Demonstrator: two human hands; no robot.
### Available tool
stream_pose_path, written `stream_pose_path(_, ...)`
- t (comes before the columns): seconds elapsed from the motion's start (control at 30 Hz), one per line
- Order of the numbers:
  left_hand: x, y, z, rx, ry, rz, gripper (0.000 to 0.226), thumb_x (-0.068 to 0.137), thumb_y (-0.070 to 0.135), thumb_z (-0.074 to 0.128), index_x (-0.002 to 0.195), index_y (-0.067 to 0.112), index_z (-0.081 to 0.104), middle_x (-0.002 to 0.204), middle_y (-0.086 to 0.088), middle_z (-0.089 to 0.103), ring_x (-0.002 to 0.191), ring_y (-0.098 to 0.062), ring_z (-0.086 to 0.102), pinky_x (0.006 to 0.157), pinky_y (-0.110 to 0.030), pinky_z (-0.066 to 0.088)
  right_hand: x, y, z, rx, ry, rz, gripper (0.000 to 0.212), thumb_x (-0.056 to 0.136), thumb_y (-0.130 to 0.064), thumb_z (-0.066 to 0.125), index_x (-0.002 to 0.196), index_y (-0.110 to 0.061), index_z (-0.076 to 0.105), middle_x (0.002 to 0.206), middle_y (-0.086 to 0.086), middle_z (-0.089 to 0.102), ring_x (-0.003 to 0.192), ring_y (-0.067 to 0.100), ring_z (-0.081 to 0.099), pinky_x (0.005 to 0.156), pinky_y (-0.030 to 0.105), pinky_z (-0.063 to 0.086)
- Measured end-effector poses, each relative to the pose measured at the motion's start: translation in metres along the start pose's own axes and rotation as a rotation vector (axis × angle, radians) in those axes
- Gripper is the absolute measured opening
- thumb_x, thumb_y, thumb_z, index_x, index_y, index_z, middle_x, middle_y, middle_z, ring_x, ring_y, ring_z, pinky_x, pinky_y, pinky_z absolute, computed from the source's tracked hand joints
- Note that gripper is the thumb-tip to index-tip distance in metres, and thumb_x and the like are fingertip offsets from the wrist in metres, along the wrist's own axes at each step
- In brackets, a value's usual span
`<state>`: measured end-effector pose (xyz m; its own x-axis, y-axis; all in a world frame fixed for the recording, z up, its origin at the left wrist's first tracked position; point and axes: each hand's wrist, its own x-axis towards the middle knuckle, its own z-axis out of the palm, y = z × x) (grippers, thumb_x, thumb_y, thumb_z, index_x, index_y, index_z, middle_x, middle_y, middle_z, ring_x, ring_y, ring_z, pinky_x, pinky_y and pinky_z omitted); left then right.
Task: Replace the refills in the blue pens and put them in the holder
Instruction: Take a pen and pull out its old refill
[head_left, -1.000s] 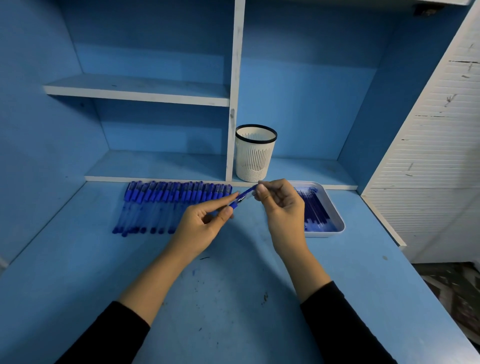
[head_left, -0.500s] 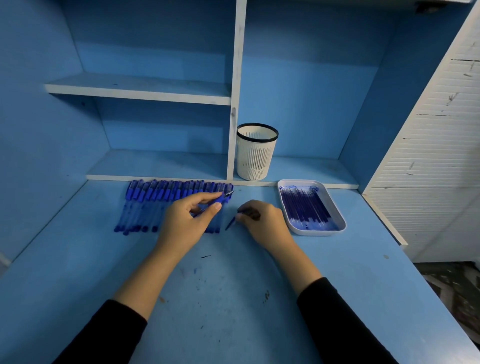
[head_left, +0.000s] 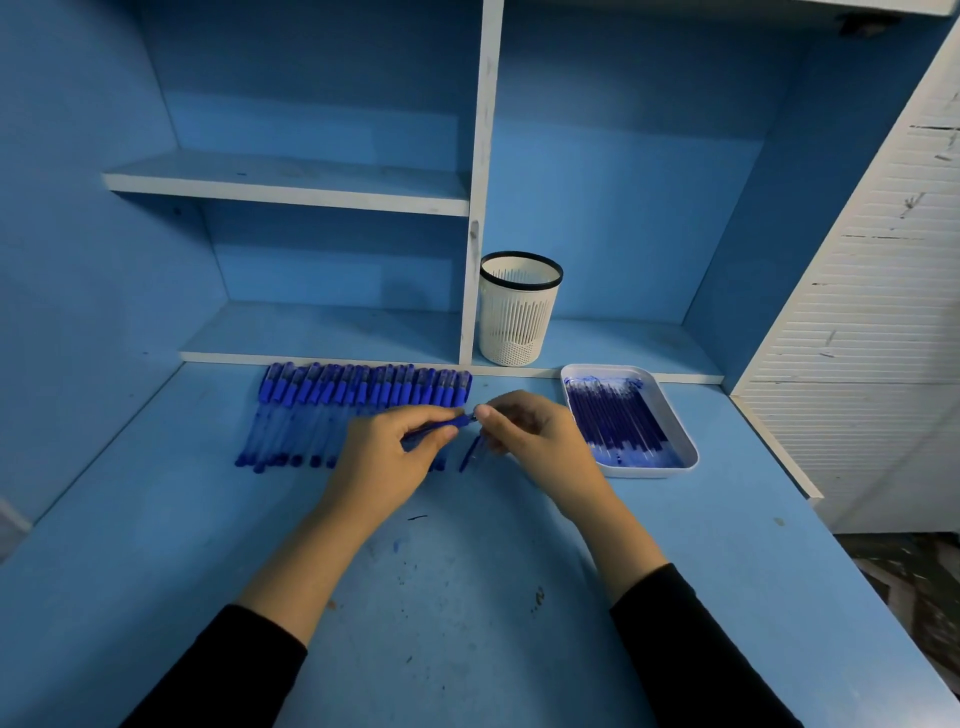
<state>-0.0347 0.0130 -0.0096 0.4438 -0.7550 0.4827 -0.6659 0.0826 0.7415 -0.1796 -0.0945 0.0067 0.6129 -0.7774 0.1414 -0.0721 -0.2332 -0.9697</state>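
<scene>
The blue wall (head_left: 78, 260) closes my far left, with a white-edged upper shelf (head_left: 291, 182) and a low ledge (head_left: 332, 332) set into the back. The desk (head_left: 156, 597) is scuffed blue, flecked with ink near the middle, and its near-left stretch lies open for moving.

A row of pens (head_left: 332, 405) lies side by side along the ledge's edge, caps toward the back. The left hand (head_left: 389, 457) sits over the row's right end, fingers wrapped around one blue pen (head_left: 441, 425) held almost level. The right hand (head_left: 535, 436) meets that pen's right end with its thumb tip, fingers curled. A slim blue piece (head_left: 470, 454) slants just below it; I cannot tell whether this hand clamps either one.

Behind, the white holder (head_left: 519, 312) stands upright on the ledge, just beside the vertical divider (head_left: 480, 182). Right of the hands, the white tray (head_left: 680, 441) carries the refills (head_left: 613, 421), close to the right wrist. A white slatted panel (head_left: 872, 338) bounds the desk's right side, and the desk edge drops off beyond it.
</scene>
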Motion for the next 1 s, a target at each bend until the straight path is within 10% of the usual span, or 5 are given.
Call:
stream_pose_path(0.33, -0.001, -0.002, 0.000, -0.031, -0.016, 0.018, 0.022, 0.086, 0.027, 0.070, 0.107, 0.025, 0.075, 0.087, 0.017, 0.074, 0.079, -0.011, 0.070, 0.072, -0.030, 0.056, -0.003, -0.007, -0.004, 0.051, -0.049, -0.129, 0.014, 0.085, -0.005, 0.069, 0.099, -0.006, 0.066, 0.088, 0.008, 0.068, 0.079, 0.009, 0.063, 0.076, 0.022, 0.053)
stream_pose_path(0.53, -0.003, 0.002, -0.001, -0.023, -0.034, 0.043, 0.022, 0.085, 0.015, 0.073, 0.107, 0.019, 0.075, 0.092, 0.022, 0.070, 0.087, 0.007, 0.066, 0.075, -0.007, 0.049, -0.003, -0.008, -0.007, -0.020, -0.079, -0.108, 0.005, 0.088, -0.003, 0.065, 0.093, -0.003, 0.064, 0.082, 0.004, 0.066, 0.074, 0.010, 0.061, 0.076, 0.026, 0.053)
stream_pose_path(1.0, -0.004, 0.002, -0.001, -0.042, -0.037, 0.060, 0.026, 0.083, 0.007, 0.075, 0.107, 0.018, 0.075, 0.098, 0.018, 0.072, 0.092, 0.005, 0.067, 0.081, -0.009, 0.050, -0.008, -0.008, -0.005, 0.020, -0.081, -0.006, 0.018, 0.086, -0.015, 0.070, 0.099, -0.003, 0.066, 0.087, 0.012, 0.069, 0.076, 0.012, 0.064, 0.078, 0.028, 0.055)
